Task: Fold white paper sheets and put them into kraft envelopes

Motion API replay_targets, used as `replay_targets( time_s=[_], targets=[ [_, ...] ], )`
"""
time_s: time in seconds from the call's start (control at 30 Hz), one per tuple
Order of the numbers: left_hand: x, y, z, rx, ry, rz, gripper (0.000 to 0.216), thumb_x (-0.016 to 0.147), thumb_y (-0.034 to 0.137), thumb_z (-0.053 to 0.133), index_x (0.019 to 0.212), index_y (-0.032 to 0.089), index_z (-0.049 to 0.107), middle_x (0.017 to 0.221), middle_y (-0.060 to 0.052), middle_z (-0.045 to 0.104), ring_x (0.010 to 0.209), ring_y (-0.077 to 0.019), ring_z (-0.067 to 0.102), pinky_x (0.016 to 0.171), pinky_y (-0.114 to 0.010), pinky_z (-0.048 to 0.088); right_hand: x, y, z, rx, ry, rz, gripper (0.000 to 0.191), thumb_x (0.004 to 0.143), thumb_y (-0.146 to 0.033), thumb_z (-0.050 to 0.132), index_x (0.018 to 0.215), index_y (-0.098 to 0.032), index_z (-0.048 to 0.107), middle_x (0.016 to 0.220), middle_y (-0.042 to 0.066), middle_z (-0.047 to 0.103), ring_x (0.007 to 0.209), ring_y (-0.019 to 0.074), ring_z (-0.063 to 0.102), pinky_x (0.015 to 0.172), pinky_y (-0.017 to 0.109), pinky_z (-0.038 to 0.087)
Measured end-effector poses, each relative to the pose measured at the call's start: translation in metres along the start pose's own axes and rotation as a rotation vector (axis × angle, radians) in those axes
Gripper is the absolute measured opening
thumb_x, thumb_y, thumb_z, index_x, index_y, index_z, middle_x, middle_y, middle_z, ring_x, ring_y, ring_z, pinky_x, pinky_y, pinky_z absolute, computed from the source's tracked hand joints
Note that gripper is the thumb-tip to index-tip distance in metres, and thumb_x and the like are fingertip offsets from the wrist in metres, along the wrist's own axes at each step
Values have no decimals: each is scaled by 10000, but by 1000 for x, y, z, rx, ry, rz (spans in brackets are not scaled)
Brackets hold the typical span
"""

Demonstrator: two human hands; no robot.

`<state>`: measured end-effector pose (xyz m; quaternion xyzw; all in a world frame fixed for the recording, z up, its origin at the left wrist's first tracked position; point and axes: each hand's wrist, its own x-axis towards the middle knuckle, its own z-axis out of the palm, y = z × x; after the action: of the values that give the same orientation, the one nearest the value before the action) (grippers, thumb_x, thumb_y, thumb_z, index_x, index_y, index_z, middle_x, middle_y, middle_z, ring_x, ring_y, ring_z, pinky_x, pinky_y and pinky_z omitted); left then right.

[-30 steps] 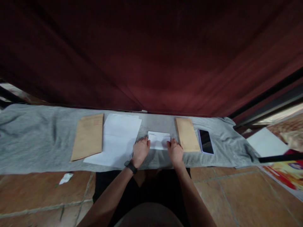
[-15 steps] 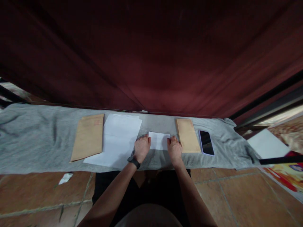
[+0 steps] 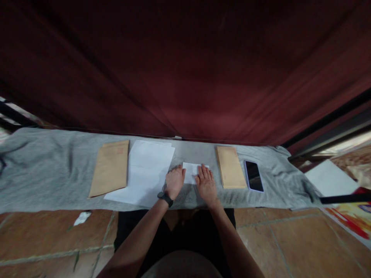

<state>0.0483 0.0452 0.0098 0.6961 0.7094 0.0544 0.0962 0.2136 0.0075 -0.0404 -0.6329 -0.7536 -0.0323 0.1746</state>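
Head view: a small folded white paper [image 3: 191,172] lies flat on the grey cloth [image 3: 43,170], straight ahead of the person. The left hand [image 3: 174,181], fingers bent, presses its left edge; the right hand [image 3: 205,183] lies flat and wide over its right part. Loose white sheets [image 3: 147,170] sit just beside it on the left, a brown envelope [image 3: 230,166] near on the right, bare cloth beyond it up to the curtain [image 3: 185,69]. The paper's long axis runs left to right, along the cloth's near edge.
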Motion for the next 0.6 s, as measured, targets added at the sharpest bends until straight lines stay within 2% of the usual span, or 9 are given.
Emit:
replay_targets(
  time_s=[0.07,0.17,0.23,0.3,0.43,0.6],
  targets=[
    [-2,5,0,-5,64,36,347,1036,304,384,1200,122,629,1013,-155,735,986,-280,706,854,-388,527,-2,0,2,-21,-17,9,539,1052,-333,410,1543,-113,386,1574,193,415,1460,303,384,1174,515,312],
    [-9,23,6,-66,166,231,356,1035,269,369,1227,120,630,1227,-169,688,1208,-287,614,1030,-432,463,-3,1,3,-42,-31,-9,552,1038,-284,407,1560,-112,356,1599,186,372,1482,303,347,1181,515,304],
    [-14,38,17,-142,171,429,405,1038,298,381,1364,135,558,1421,-142,592,1361,-258,505,1141,-424,385,-4,2,2,-64,-44,-34,572,1006,-217,430,1560,-97,353,1610,185,353,1494,303,320,1194,506,289],
    [-17,50,29,-167,163,503,490,1043,349,376,1471,125,456,1534,-134,491,1450,-251,406,1206,-438,309,-5,2,1,-86,-55,-49,599,973,-172,451,1558,-88,353,1615,181,345,1500,297,305,1206,497,273],
    [-15,50,46,-155,122,452,565,1055,394,302,1529,97,381,1582,-140,425,1497,-240,337,1246,-448,235,-5,0,0,-104,-59,-44,605,977,-154,424,1573,-122,326,1631,150,327,1504,282,296,1209,493,269],
    [-8,23,50,-78,125,359,603,1040,381,301,1552,65,340,1628,-145,333,1537,-244,239,1264,-442,175,-3,-1,3,-72,-25,58,533,1038,-210,327,1553,-77,357,1602,184,371,1497,291,315,1197,506,273]
  ],
)
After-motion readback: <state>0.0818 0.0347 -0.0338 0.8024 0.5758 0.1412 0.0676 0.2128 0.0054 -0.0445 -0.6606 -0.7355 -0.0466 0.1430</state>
